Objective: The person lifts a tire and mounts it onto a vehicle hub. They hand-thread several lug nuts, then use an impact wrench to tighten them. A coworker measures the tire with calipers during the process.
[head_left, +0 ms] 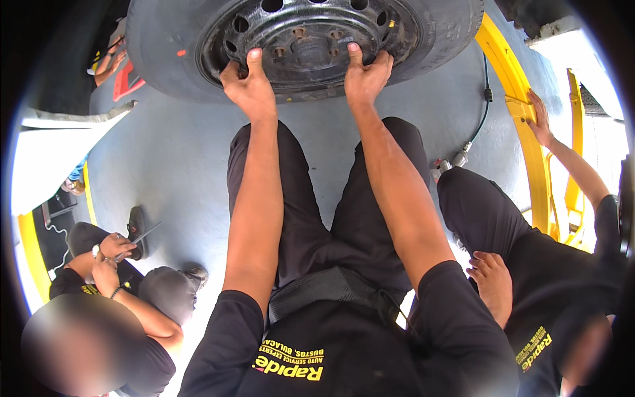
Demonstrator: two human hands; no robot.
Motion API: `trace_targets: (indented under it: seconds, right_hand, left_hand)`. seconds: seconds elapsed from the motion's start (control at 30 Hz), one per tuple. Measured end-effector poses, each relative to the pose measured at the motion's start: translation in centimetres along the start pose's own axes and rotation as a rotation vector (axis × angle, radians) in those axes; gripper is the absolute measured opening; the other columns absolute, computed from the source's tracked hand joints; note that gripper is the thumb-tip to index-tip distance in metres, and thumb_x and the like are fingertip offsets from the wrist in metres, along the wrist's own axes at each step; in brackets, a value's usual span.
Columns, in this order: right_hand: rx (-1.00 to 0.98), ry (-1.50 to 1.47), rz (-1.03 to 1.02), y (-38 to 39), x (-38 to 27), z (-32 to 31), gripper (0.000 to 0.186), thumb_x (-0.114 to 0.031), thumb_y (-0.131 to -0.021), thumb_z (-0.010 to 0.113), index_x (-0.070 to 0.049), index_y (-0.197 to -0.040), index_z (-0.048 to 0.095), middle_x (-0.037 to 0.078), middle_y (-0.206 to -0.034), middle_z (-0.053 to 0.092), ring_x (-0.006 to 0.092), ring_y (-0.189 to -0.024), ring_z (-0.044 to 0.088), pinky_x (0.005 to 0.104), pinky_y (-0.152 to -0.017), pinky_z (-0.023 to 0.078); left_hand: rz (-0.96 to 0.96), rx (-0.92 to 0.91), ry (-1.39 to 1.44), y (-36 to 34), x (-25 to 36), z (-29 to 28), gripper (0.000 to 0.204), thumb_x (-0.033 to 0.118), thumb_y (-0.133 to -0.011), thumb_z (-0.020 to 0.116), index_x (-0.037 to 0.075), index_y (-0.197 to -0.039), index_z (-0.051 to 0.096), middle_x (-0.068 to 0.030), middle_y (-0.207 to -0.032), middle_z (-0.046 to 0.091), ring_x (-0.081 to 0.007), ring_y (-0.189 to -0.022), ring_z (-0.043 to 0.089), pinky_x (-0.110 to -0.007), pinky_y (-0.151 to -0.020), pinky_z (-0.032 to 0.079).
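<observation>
A car wheel (pixel 311 20) with a black steel rim and a dark tyre (pixel 165 49) fills the top middle. Its centre bore and a ring of bolt holes face me. My left hand (pixel 253 87) has its fingers hooked over the rim's lower left edge, thumb pointing up. On the lower right edge my right hand (pixel 368 78) grips the same rim, its thumb raised too. Both my arms are stretched forward over my knees. The fingertips are partly hidden inside the rim.
To the right, a co-worker's hand (pixel 541 119) rests on a yellow metal frame (pixel 522 112). A dark hose (pixel 486 116) with a metal fitting (pixel 461 156) lies on the grey floor. At left another person crouches, holding a thin tool (pixel 147 231). A red object (pixel 126 81) stands beyond.
</observation>
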State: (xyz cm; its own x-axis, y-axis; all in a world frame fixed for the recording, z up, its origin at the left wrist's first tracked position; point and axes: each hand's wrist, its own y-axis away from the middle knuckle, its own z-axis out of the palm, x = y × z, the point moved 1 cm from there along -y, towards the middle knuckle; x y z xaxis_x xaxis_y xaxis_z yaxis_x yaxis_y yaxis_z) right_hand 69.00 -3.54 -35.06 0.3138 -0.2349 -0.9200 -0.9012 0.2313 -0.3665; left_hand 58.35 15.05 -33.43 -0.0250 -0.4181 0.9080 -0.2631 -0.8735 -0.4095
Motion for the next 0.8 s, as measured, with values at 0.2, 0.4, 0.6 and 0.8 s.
trace_targets:
  seconds: [0.2, 0.4, 0.6, 0.8]
  right_hand:
    - [-0.111, 0.100, 0.000, -0.8, -0.1, -0.5, 0.066, -0.043, -0.087, 0.091, 0.010, -0.106, 0.058, 0.025, -0.115, 0.059, 0.0516, -0.104, 0.063, 0.0586, -0.093, 0.052]
    - [-0.120, 0.186, -0.065, -2.3, -0.4, -1.0, 0.066, -0.048, -0.086, 0.091, 0.010, -0.100, 0.064, 0.028, -0.108, 0.068, 0.0499, -0.103, 0.065, 0.0547, -0.093, 0.053]
    - [-0.178, 0.227, 0.034, -2.6, -2.1, -1.9, 0.073, -0.049, -0.081, 0.094, 0.013, -0.112, 0.069, 0.036, -0.119, 0.068, 0.0500, -0.115, 0.067, 0.0539, -0.102, 0.054]
    - [-0.658, 0.102, 0.193, -6.6, -3.1, -8.5, 0.070, -0.045, -0.095, 0.085, 0.012, -0.132, 0.066, 0.032, -0.126, 0.072, 0.0454, -0.121, 0.070, 0.0508, -0.108, 0.053]
  left_hand:
    - [0.061, 0.138, 0.051, 2.1, 1.6, 1.4, 0.083, 0.066, -0.095, 0.078, -0.015, -0.110, 0.068, -0.0144, -0.105, 0.063, -0.0241, -0.098, 0.061, -0.043, -0.091, 0.052]
    - [0.040, 0.060, 0.198, 2.0, 2.4, 2.5, 0.088, 0.071, -0.099, 0.070, -0.015, -0.116, 0.068, -0.0177, -0.113, 0.067, -0.0248, -0.098, 0.063, -0.042, -0.088, 0.053]
    - [-0.022, 0.067, 0.115, 3.1, 5.2, 2.2, 0.086, 0.062, -0.104, 0.067, -0.022, -0.120, 0.066, -0.0329, -0.112, 0.075, -0.0384, -0.095, 0.075, -0.052, -0.086, 0.064]
    - [-0.004, 0.034, 0.034, 2.5, 4.1, 2.5, 0.092, 0.065, -0.104, 0.065, -0.023, -0.130, 0.062, -0.0360, -0.131, 0.069, -0.0401, -0.115, 0.070, -0.049, -0.103, 0.056]
